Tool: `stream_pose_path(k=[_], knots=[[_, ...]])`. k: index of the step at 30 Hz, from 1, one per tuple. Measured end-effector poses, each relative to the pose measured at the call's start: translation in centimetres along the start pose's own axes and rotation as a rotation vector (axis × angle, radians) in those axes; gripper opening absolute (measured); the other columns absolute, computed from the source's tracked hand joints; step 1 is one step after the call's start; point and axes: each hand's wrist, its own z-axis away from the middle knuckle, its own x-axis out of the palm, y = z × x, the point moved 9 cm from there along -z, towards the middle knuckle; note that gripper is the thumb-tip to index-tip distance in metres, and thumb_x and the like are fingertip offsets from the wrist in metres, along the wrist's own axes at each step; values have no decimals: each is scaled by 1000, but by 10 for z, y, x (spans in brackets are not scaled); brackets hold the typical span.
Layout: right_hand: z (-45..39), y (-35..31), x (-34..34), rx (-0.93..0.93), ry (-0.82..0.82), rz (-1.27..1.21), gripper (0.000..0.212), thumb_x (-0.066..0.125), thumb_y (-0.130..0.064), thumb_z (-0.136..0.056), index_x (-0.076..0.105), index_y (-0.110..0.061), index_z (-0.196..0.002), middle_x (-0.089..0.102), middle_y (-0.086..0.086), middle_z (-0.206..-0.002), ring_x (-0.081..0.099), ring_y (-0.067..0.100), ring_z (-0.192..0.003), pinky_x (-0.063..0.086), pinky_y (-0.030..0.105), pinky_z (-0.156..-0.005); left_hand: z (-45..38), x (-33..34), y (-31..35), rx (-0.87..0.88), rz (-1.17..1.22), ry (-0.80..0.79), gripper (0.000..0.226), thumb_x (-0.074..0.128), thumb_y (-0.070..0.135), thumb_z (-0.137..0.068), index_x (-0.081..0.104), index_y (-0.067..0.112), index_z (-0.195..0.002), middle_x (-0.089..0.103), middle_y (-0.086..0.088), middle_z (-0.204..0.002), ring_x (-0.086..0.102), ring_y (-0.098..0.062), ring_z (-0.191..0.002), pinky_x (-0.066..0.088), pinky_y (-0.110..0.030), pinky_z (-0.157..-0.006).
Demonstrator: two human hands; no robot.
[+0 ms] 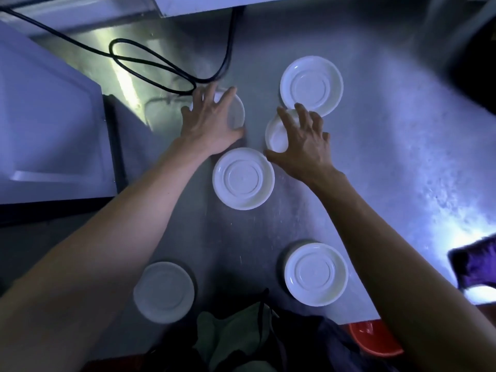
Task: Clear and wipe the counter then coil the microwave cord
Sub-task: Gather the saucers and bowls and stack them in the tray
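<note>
Several white saucers lie on a steel counter (375,157). My left hand (212,122) is spread over a far-left saucer (237,114), fingers and thumb round its rim. My right hand (303,140) grips a tilted saucer (276,135), lifted at one edge, beside a far-right saucer (311,85). A middle saucer (243,178) lies between my forearms. Two more, a near-left saucer (163,291) and a near-right saucer (316,273), lie closer to me. The black microwave cord (150,68) loops loosely behind the left hand, next to the white microwave (48,124).
A purple cloth (475,264) lies at the counter's right edge. An orange bowl (373,336) sits below the front edge. Green and dark fabric (236,336) shows at the bottom middle. A dark object fills the far right corner.
</note>
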Motion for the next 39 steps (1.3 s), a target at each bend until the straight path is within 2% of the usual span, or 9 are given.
stream_pose_path(k=[12, 18, 23, 28, 32, 39], knots=[[67, -50, -33, -113, 101, 43, 92, 69, -60, -75, 24, -36, -151, 18, 3, -161, 19, 35, -143, 36, 53, -101, 118, -18, -15, -20, -33, 59, 89, 65, 66, -76, 27, 34, -149, 20, -1, -158, 17, -30, -145, 36, -58, -104], [103, -88, -12, -141, 83, 40, 91, 68, -60, -75, 24, -38, -151, 18, 2, -162, 17, 34, -144, 33, 54, -104, 178, -6, -46, -36, 36, 81, 87, 67, 67, -74, 29, 39, -148, 25, 0, -154, 20, -28, -143, 34, -58, -103], [139, -135, 13, -154, 79, 100, 89, 70, -60, -77, 25, -37, -151, 17, 3, -162, 16, 35, -144, 32, 56, -105, 236, 4, -91, -53, 64, 101, 89, 66, 69, -72, 29, 40, -147, 23, -1, -156, 20, -29, -143, 35, -57, -106], [184, -201, 42, -211, 68, 103, 88, 69, -60, -78, 26, -38, -152, 19, 3, -162, 17, 36, -145, 31, 59, -105, 301, 4, -146, -77, 127, 182, 92, 71, 66, -70, 30, 37, -148, 24, -1, -154, 18, -23, -142, 34, -55, -105], [226, -258, 63, -269, 91, 106, 88, 71, -60, -77, 27, -39, -150, 21, 1, -161, 19, 34, -144, 33, 58, -104, 359, 3, -198, -100, 130, 234, 92, 67, 68, -69, 30, 35, -147, 25, -1, -155, 20, -25, -142, 38, -55, -102], [291, -367, 109, -391, 62, 124, 88, 69, -62, -77, 27, -38, -150, 21, 0, -160, 18, 32, -144, 34, 57, -105, 462, 5, -299, -222, 150, 246, 93, 65, 70, -73, 27, 37, -152, 20, 0, -161, 15, -23, -146, 31, -57, -108]])
